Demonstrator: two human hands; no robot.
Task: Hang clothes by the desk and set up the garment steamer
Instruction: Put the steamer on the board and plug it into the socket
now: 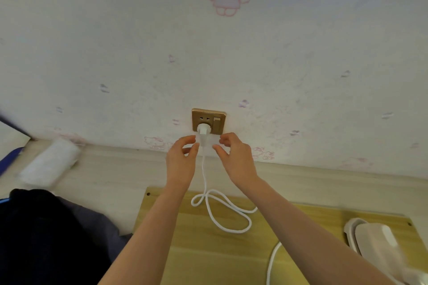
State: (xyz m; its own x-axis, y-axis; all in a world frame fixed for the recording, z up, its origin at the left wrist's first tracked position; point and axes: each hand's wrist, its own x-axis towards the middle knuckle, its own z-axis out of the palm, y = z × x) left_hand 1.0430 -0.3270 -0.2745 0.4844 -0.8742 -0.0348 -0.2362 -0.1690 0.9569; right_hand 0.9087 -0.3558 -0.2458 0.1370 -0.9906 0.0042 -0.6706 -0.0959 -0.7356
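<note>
— so where's the plug (203, 131)?

— seated in the gold wall socket (209, 121), its white cord (221, 210) looping down onto the wooden desk (208, 250).

— and the hands?

— left hand (181, 159) and right hand (235, 157) flank the cord just below it, fingers loosely curled, holding nothing.

— anything else?

— steamer (379, 242) at the desk's right, dark clothes (46, 233) left, a white roll (49, 164) by the wall.

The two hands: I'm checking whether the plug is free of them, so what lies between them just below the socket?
In the head view, only the white cord hangs between the left hand and right hand, dropping from the plug in the socket.
</note>
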